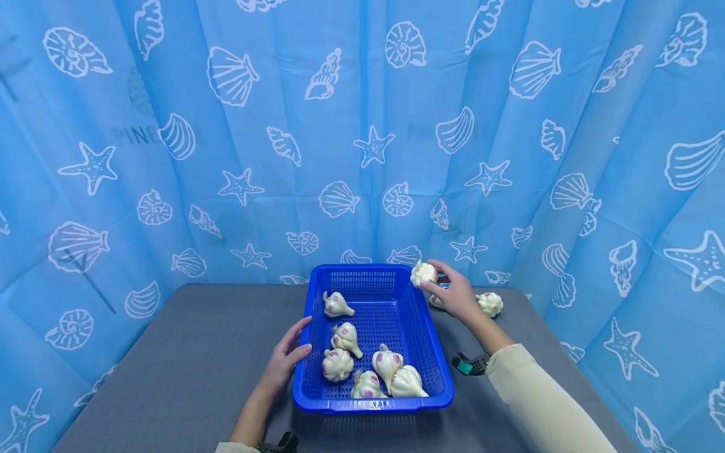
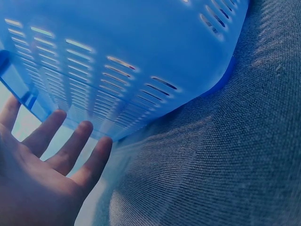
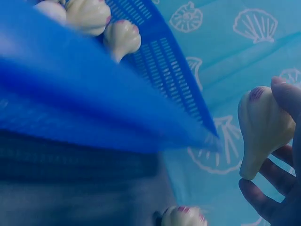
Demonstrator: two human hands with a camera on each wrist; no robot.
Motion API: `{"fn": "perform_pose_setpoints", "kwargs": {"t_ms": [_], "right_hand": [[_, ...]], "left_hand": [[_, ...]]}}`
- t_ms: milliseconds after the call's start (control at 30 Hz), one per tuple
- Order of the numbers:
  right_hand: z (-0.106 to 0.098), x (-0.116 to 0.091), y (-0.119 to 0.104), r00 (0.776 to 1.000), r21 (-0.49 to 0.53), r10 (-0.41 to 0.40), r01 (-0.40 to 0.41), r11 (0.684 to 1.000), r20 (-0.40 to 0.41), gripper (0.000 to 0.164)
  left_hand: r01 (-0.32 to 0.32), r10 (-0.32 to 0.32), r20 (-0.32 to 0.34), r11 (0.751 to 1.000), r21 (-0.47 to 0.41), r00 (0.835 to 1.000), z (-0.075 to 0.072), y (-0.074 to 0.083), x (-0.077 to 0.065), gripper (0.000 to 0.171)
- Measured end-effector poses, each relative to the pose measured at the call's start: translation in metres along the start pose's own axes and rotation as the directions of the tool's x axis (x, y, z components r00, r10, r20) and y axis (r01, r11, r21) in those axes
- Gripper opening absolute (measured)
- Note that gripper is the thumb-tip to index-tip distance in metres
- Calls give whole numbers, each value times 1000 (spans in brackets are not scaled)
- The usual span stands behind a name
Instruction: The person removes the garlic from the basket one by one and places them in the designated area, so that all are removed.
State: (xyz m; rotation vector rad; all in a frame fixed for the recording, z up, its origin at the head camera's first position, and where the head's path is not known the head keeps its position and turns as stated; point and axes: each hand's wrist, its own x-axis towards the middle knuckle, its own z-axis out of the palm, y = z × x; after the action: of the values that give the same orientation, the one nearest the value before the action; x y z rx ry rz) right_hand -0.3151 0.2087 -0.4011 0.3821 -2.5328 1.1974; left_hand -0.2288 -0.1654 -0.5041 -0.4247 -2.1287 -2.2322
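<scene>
A blue plastic basket with slotted walls holds several white garlic bulbs with purple patches. At its left side, my left hand touches the rim with thumb and fingers spread. In the left wrist view, the fingers of that hand reach along the outside of the slotted wall. My right hand grips another garlic bulb between thumb and fingers, raised at the basket's back right corner. In the right wrist view, the held bulb has its stem pointing down, beside the basket wall.
Right of the basket, a loose garlic bulb lies on the grey cloth-covered table, and another is partly hidden behind my right hand. A blue curtain with white shell prints hangs behind the table and along its sides.
</scene>
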Motion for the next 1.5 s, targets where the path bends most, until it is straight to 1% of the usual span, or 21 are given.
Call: {"fn": "perform_pose_setpoints", "kwargs": {"t_ms": [333, 567, 767, 867, 1000, 1167, 1367, 1500], "right_hand": [[-3, -12, 30, 997, 3, 73, -73, 997, -35, 57], [-1, -22, 51, 995, 20, 101, -100, 995, -25, 56], [2, -31, 68, 991, -5, 131, -131, 991, -15, 57], [4, -34, 74, 990, -20, 141, -141, 990, -14, 57], [7, -38, 82, 990, -12, 140, -140, 990, -22, 57], [10, -42, 92, 987, -13, 155, -156, 988, -34, 56], [13, -46, 96, 985, -27, 171, -172, 985, -39, 56], [14, -47, 97, 982, -45, 186, -187, 981, -33, 57]], "left_hand": [[-10, 10, 12, 1000, -2, 1000, 0, -1, 0, 54], [-8, 8, 8, 1000, -9, 1000, 0, -1, 0, 55], [-5, 5, 1, 1000, -17, 1000, -1, -3, 1, 55], [-14, 14, 2, 999, -31, 1000, 0, -3, 1, 55], [-30, 31, 6, 999, -41, 1000, 0, -2, 1, 55], [-36, 37, 6, 999, -28, 999, 0, -2, 0, 54], [-29, 29, 4, 999, -26, 1000, 0, -3, 1, 55], [-21, 21, 5, 1000, -12, 1000, 0, -1, 0, 55]]}}
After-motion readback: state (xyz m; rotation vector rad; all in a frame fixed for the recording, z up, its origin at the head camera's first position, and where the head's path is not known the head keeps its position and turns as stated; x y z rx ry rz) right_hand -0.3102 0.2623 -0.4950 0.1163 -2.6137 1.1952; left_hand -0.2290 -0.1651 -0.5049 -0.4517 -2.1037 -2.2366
